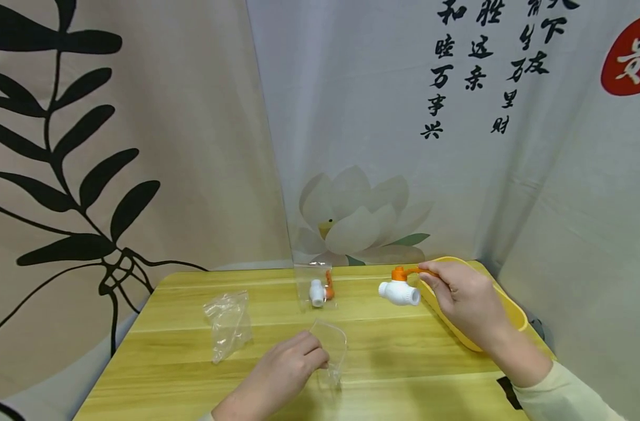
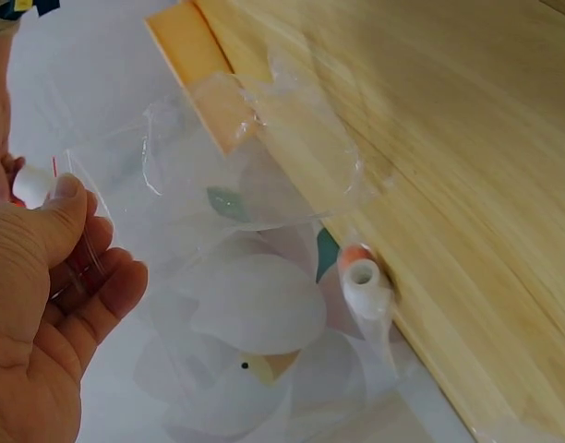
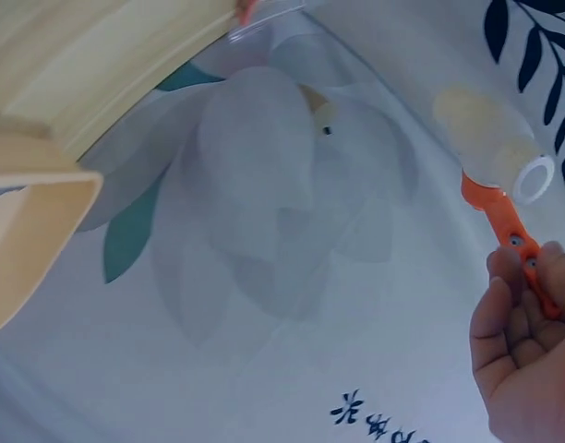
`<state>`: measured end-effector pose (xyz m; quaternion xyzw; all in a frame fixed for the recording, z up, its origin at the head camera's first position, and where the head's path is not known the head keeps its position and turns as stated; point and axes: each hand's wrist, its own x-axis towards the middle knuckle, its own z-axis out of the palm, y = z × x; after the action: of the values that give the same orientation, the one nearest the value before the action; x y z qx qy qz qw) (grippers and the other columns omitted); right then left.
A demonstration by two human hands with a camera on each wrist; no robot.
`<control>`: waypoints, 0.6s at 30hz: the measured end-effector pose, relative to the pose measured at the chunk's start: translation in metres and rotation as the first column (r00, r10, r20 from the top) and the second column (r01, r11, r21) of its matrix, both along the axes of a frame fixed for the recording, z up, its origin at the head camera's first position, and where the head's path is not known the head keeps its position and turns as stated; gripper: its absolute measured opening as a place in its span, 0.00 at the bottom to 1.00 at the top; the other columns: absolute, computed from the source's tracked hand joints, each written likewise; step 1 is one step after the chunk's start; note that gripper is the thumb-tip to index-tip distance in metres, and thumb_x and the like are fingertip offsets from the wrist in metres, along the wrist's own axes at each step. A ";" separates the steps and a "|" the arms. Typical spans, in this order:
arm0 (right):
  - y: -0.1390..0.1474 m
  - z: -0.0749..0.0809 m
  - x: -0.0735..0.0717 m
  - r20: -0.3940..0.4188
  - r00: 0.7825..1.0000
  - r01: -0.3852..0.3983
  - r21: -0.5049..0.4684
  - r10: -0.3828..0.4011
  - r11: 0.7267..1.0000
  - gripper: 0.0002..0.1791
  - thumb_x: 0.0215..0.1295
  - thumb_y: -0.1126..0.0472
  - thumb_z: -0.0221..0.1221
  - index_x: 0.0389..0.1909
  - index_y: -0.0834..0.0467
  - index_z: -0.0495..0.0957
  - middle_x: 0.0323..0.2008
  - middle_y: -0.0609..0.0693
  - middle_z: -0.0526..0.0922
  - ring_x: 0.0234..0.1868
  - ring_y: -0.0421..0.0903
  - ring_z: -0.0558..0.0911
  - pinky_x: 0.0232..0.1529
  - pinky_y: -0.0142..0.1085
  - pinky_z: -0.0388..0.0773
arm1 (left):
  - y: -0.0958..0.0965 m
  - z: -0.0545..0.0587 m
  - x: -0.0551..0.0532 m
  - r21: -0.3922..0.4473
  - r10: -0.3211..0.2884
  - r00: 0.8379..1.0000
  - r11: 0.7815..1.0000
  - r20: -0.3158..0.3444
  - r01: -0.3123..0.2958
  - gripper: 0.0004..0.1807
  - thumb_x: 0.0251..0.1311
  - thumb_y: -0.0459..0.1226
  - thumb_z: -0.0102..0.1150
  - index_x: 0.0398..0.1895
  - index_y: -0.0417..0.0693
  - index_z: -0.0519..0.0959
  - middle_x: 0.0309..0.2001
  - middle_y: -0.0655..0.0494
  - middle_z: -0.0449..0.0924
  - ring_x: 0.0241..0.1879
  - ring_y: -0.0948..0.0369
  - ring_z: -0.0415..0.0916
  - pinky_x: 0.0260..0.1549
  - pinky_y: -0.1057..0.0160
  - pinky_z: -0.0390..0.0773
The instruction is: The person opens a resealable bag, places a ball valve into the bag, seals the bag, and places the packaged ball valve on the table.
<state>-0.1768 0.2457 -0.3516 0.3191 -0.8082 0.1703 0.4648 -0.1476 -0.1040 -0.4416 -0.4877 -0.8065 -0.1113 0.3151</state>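
A white plastic ball valve (image 1: 400,293) with an orange lever hangs in the air over the right part of the table. My right hand (image 1: 464,295) pinches it by the end of the orange lever (image 3: 506,226). In my left hand (image 1: 293,368) a clear plastic bag (image 1: 331,351) is gripped by its edge, and it looks empty; the left wrist view shows the bag (image 2: 255,157) spread out from the fingertips. Behind the left hand, a second white valve (image 1: 317,293) with an orange lever lies inside a clear bag near the table's back edge.
Another clear, crumpled bag (image 1: 229,324) lies on the left of the wooden table (image 1: 157,374). A yellow basket (image 1: 517,313) stands at the right, partly behind the right hand. A printed cloth (image 1: 362,117) hangs behind the table. A small black object (image 1: 508,392) lies by the right sleeve.
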 end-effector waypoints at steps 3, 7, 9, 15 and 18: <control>-0.008 0.003 0.005 0.001 1.000 -0.025 -0.030 0.025 0.999 0.28 0.84 0.42 0.51 0.43 0.61 0.89 0.34 0.51 0.91 0.27 0.43 0.82 0.30 0.33 0.79 | 0.001 0.001 0.000 -0.006 0.010 1.000 1.000 0.009 -0.009 0.05 0.58 0.37 0.74 0.34 0.53 0.85 0.35 0.66 0.79 0.37 0.70 0.76 0.38 0.83 0.76; -0.021 0.006 0.007 -0.074 0.994 -0.091 -0.065 0.087 0.994 0.27 0.83 0.43 0.54 0.41 0.62 0.90 0.33 0.51 0.92 0.27 0.43 0.83 0.29 0.31 0.80 | 0.002 0.001 0.000 -0.004 0.014 1.000 1.000 0.003 -0.014 0.05 0.58 0.37 0.73 0.33 0.53 0.84 0.35 0.66 0.79 0.37 0.70 0.75 0.38 0.82 0.75; -0.027 0.007 0.007 -0.099 0.988 -0.129 -0.077 0.121 0.989 0.26 0.83 0.44 0.55 0.41 0.62 0.90 0.34 0.51 0.92 0.27 0.42 0.84 0.29 0.30 0.81 | 0.002 0.001 -0.001 -0.003 0.014 1.000 1.000 -0.008 -0.014 0.04 0.58 0.37 0.72 0.33 0.53 0.84 0.35 0.67 0.79 0.37 0.70 0.75 0.38 0.82 0.76; -0.045 0.008 0.012 -0.079 0.974 -0.220 -0.074 0.214 0.973 0.24 0.83 0.47 0.55 0.42 0.63 0.89 0.35 0.52 0.92 0.30 0.43 0.87 0.32 0.31 0.84 | 0.006 0.002 -0.003 -0.001 0.005 1.000 1.000 -0.029 -0.005 0.05 0.57 0.36 0.73 0.33 0.54 0.84 0.35 0.66 0.79 0.37 0.70 0.75 0.38 0.81 0.76; -0.053 0.006 0.016 -0.053 0.967 -0.251 -0.062 0.248 0.966 0.22 0.83 0.49 0.55 0.42 0.63 0.89 0.36 0.51 0.93 0.31 0.43 0.88 0.32 0.31 0.84 | 0.007 0.003 -0.003 -0.001 0.002 1.000 1.000 -0.027 -0.002 0.06 0.58 0.36 0.74 0.33 0.54 0.84 0.34 0.67 0.79 0.37 0.70 0.75 0.37 0.81 0.76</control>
<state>-0.1613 0.1922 -0.3453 0.4059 -0.7448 0.2477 0.4682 -0.1511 -0.0968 -0.4382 -0.4887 -0.8026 -0.1040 0.3258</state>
